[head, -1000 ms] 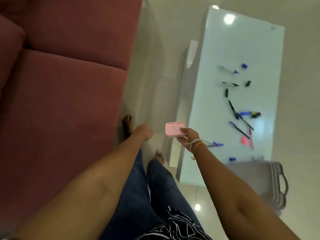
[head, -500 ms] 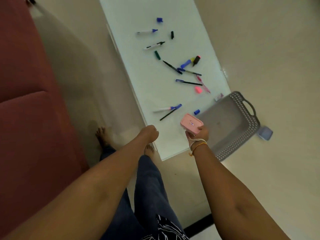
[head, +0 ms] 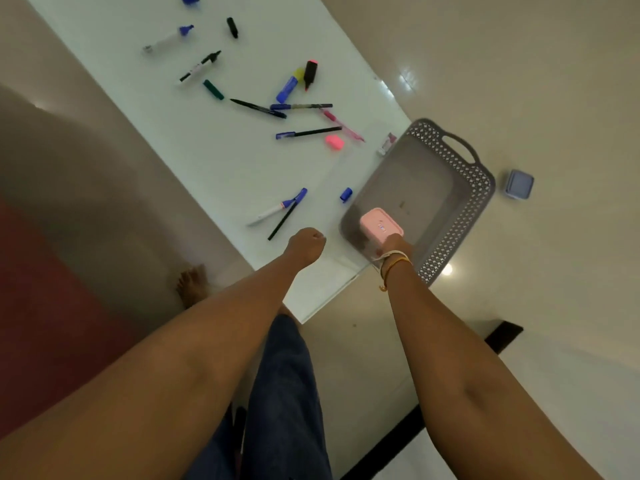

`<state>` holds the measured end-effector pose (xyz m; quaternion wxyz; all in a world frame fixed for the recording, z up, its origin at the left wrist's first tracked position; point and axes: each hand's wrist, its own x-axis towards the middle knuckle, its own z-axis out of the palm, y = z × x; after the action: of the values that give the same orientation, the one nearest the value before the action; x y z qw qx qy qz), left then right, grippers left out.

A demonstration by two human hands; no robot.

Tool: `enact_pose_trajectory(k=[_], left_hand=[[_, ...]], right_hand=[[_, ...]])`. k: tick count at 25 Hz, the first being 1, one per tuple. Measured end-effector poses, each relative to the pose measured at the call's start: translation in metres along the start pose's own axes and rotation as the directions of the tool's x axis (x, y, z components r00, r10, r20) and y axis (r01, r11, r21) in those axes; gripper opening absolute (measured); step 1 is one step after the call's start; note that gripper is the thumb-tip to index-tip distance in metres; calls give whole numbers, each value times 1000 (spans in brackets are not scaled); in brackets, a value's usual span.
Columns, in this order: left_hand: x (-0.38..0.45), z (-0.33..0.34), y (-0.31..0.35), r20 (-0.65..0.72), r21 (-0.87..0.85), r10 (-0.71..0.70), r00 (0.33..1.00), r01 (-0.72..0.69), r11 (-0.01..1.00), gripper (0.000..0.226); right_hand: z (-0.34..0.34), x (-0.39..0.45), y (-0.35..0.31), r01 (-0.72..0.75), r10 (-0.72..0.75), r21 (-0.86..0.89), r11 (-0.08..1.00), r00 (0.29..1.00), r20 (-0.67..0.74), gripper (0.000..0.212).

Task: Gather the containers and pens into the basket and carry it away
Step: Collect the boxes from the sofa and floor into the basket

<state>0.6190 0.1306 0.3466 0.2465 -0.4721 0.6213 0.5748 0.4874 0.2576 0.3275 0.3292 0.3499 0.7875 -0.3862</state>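
While gripped by R hand (head: 394, 245), pink container (head: 380, 226) sits inside basket (head: 460, 206).

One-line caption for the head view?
Right hand lowers pink lidded container into grey perforated plastic basket; pens remain scattered.

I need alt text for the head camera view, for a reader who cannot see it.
A person's right hand holds a pink container inside a grey basket on the floor. Pens and markers lie scattered on the white table beside it; the left hand is a loose fist holding nothing.
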Motion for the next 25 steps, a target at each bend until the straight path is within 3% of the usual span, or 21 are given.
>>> enact_pose_trajectory(k=[4,8,17,22,25], left_hand=[[18,12,26,82,-7,39,996,-38,999,49],[31,9,34,111,66,42,993,-50,997,51],[20,-44,-2,232,138,-118,966,88,987,54],[-3,-95,-27,253,234,-121,960,61,970,57],[-32,-131,-28,131,159,-79,988,58,986,49]], right_hand=[[9,14,11,47,-31,-164,985,995,94,38],[14,12,15,201,-144,-354,913,973,180,38],[52,-38,52,120,-28,-403,907,974,226,40],[67,-80,54,-19,65,-370,929,992,111,49],[64,-114,39,74,-62,-540,839,997,42,60]])
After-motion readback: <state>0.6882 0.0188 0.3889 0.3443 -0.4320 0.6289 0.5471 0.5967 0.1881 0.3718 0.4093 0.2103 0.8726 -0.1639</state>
